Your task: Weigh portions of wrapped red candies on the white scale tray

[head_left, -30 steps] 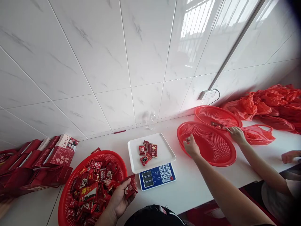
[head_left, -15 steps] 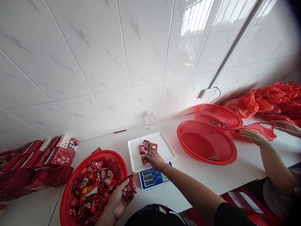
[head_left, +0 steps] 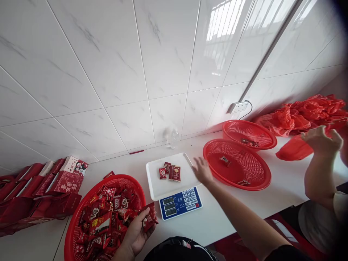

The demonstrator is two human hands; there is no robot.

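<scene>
My left hand (head_left: 136,232) is closed on a few red candy packets (head_left: 149,217) beside the big red basket (head_left: 127,178) heaped with red candy packets at the bottom left. My right hand (head_left: 202,170) hovers open, fingers spread, between the white scale tray (head_left: 163,188) and the near empty-looking red basket (head_left: 261,181). Three candy packets (head_left: 170,172) lie on the tray. One packet (head_left: 225,160) is inside that basket, another near its front rim.
A co-worker's hand (head_left: 320,139) lifts a red plastic bag at the right, with a pile of red bags (head_left: 307,112) behind. A second red basket (head_left: 248,127) stands farther back. Red gift boxes (head_left: 40,188) line the left wall. A power strip (head_left: 239,107) hangs on the tiles.
My right hand went from the near basket to the tray, took a packet and swung right. One packet fewer lies on the tray, one more in the basket. The co-worker's hands rose.
</scene>
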